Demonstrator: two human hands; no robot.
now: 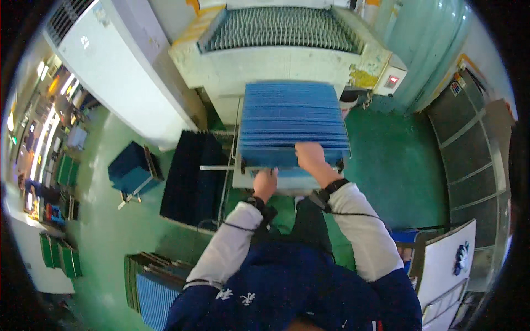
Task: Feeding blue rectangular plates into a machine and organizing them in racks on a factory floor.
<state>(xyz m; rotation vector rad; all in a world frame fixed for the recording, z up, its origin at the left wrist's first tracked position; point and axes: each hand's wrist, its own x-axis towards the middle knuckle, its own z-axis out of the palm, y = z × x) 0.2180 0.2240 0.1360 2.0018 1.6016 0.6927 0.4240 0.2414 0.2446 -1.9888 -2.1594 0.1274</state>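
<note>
In front of me stands a rack packed with thin blue panels (291,113), set upright in a close row. My right hand (311,156) is closed at the top edge of the nearest panels, its fingertips curled over a blue sheet. Lower and further left, my left hand (265,183) is closed beside the rack's front rail (215,167); what lies inside its fingers is hidden. Both wrists wear dark bands with a thin cable running along the sleeves.
Behind the rack sits a conveyor machine (284,30) with rows of rollers and a small control box (391,81). A dark panel stack (190,179) stands to the left, another stack (132,168) beyond it. A white cabinet (118,66) rises at the far left, a white board (444,267) at the lower right.
</note>
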